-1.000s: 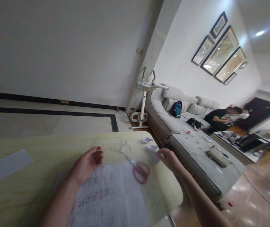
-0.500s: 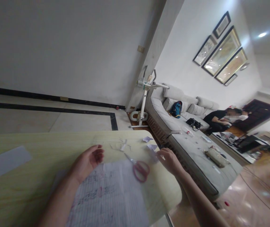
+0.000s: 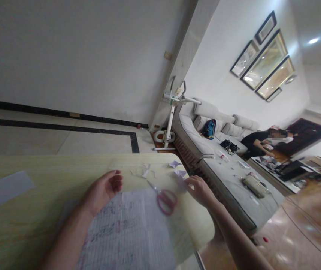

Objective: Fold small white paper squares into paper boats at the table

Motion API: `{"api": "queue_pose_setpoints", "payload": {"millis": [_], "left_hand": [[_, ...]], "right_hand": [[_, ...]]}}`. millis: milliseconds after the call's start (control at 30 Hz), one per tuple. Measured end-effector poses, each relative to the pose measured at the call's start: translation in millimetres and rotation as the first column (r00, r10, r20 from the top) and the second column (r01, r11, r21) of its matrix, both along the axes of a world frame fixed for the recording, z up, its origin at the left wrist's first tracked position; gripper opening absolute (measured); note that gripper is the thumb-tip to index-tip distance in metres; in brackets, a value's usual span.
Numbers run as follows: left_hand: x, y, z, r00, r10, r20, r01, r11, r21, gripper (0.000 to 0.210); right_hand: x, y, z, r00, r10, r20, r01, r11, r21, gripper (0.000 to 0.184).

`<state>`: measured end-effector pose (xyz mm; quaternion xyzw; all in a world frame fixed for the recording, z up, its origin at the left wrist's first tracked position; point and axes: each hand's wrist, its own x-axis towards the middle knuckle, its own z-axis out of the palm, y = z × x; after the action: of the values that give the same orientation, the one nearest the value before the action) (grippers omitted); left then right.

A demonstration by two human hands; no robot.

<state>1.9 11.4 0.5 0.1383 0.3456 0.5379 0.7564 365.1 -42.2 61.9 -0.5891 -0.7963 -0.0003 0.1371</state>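
Observation:
My left hand (image 3: 105,187) hovers by the top left corner of a lined, written sheet of paper (image 3: 129,232), fingers loosely curled and apart, with nothing visible in them. At the table's right edge, my right hand (image 3: 199,189) has thumb and forefinger pinched on a pale purple piece of paper (image 3: 180,180); the grip is slightly blurred. Another small purple paper piece (image 3: 174,164) lies just beyond it. Scissors with pink handles (image 3: 166,202) rest on the sheet's upper right, between my hands. Thin paper scraps (image 3: 146,171) are scattered past the scissor tips.
A blank paper strip (image 3: 4,191) lies on the left of the wood-grain table (image 3: 50,176). Beyond the right edge stand a grey sofa (image 3: 233,191) with bags on it and a white exercise stand (image 3: 170,123). A person (image 3: 254,144) sits farther back.
The view has shifted slightly, so the table and its things appear a little higher and to the left. Both hands keep nearly the same pose and place over the table.

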Motion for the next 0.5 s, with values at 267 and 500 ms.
{"api": "queue_pose_setpoints", "payload": {"millis": [267,500], "left_hand": [[0.9,-2.1,4.0,1.000,0.008,-0.018,-0.007,1.000,0.003,0.009],[1.7,-1.9,4.7,1.000,0.006,-0.014,-0.006,1.000,0.005,0.010]], "right_hand": [[0.8,-2.2,0.9,1.000,0.023,0.004,-0.023,0.999,-0.036,0.013],[1.8,-9.5,0.4,0.998,0.055,0.013,-0.054,0.997,-0.054,0.019]]}}
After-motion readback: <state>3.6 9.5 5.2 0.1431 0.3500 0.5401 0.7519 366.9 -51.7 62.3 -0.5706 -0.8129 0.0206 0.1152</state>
